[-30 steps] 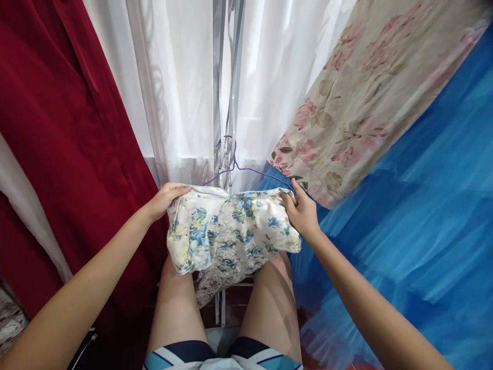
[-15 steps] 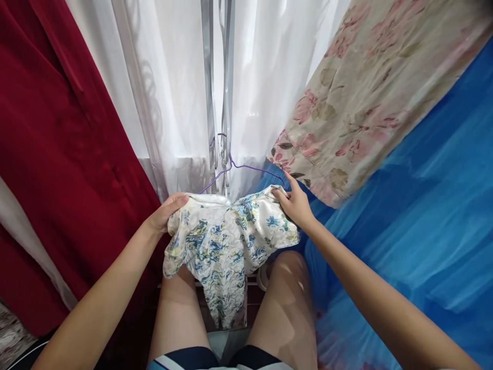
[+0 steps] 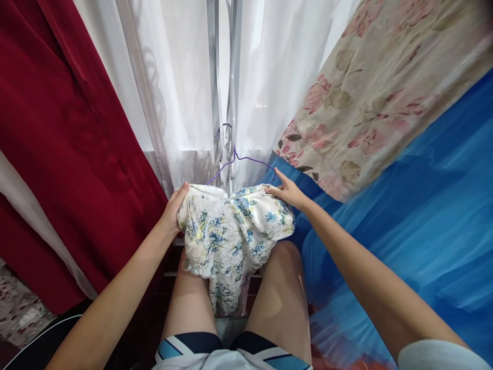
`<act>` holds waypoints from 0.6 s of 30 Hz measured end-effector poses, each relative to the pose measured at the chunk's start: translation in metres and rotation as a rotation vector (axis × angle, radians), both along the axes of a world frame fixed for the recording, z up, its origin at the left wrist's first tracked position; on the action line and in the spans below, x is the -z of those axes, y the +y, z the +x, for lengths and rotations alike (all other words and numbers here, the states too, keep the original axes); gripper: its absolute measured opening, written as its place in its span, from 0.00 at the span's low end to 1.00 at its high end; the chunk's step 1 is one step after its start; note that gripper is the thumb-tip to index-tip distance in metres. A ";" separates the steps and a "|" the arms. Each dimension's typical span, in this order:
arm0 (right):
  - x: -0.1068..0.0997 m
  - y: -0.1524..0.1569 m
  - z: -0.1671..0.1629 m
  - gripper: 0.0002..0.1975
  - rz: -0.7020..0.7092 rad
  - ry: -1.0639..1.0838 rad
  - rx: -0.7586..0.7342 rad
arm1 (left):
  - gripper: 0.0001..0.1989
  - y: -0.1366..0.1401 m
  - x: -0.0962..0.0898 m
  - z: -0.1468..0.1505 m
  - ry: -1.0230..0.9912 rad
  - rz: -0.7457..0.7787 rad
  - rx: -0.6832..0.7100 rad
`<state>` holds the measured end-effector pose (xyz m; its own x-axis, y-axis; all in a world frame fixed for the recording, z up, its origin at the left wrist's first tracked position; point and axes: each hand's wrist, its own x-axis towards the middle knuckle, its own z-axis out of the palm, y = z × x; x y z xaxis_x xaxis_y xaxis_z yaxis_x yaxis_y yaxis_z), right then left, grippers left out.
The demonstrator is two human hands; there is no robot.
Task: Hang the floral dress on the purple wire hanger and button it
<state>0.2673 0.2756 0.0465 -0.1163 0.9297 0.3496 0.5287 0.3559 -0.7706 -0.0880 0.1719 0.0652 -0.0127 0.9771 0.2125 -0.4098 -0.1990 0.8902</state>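
Head view, looking down past the person's own bare knees. A small white blouse (image 3: 231, 234) with blue and yellow flowers hangs on a thin purple wire hanger (image 3: 246, 160), whose hook is caught on a metal rail (image 3: 227, 103) in front of a white curtain (image 3: 173, 92). The garment already seems seated on the hanger, its two shoulders spread to either side of the hook and its lower part drooping between the knees. It looks bunched and uneven, so smoothing appears to be what is left; both hands are on it.

The left hand (image 3: 175, 208) is closed on the blouse's left shoulder edge, thumb on top, fingers curled under the cloth. The right hand (image 3: 287, 190) rests on the right shoulder edge with its fingers stretched out flat along the cloth and hanger arm; whether it pinches the fabric cannot be told. The blouse stretches between the two hands, touching both.

A dark red garment (image 3: 65, 133) hangs to the left. A beige cloth with pink flowers (image 3: 370, 92) and a blue sheet (image 3: 416, 216) hang to the right.
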 end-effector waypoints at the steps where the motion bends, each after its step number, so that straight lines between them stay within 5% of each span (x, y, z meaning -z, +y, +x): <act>1: 0.000 0.002 0.001 0.51 -0.035 -0.011 -0.040 | 0.21 -0.001 0.001 0.001 -0.022 -0.011 -0.005; 5: 0.001 0.001 0.001 0.44 0.004 -0.075 -0.061 | 0.19 -0.005 0.003 0.003 -0.071 -0.053 0.012; 12: -0.003 0.000 -0.004 0.52 0.175 -0.115 0.070 | 0.19 -0.002 0.007 0.006 -0.089 -0.063 0.011; 18: -0.004 0.002 -0.013 0.45 0.221 -0.018 0.295 | 0.20 -0.001 0.008 0.006 -0.080 -0.063 0.009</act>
